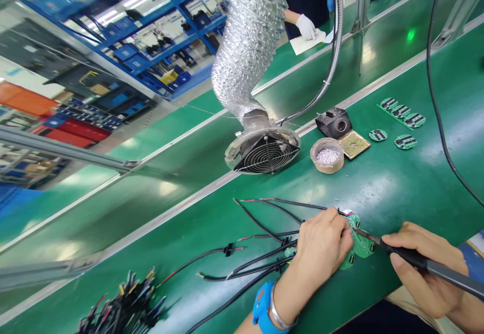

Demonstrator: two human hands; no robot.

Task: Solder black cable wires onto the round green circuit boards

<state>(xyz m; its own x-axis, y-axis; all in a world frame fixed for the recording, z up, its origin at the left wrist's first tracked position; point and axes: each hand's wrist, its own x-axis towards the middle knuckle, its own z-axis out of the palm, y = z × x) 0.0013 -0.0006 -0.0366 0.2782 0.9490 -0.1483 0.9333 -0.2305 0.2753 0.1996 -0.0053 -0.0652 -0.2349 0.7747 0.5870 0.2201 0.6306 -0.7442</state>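
My right hand [427,268] grips a soldering iron [410,257] by its dark handle, its tip pointing left onto a green circuit board [365,245]. My left hand [321,241] is closed at the board's left edge, its fingers curled inward; what they pinch is hidden. A blue band [263,306] and a metal bangle are on that wrist. Near the board's top edge lies the red end of a black cable [298,203]. More black cables with bared ends spread left of my hand, some passing beneath it.
A bundle of cables [123,306] lies lower left. Behind the board stand a round tub of silvery bits [327,156], a sponge tray [354,145], a black holder [334,122] and several small boards [404,113]. A fume duct [249,47] hangs overhead; a gloved co-worker's hand [306,26] is beyond.
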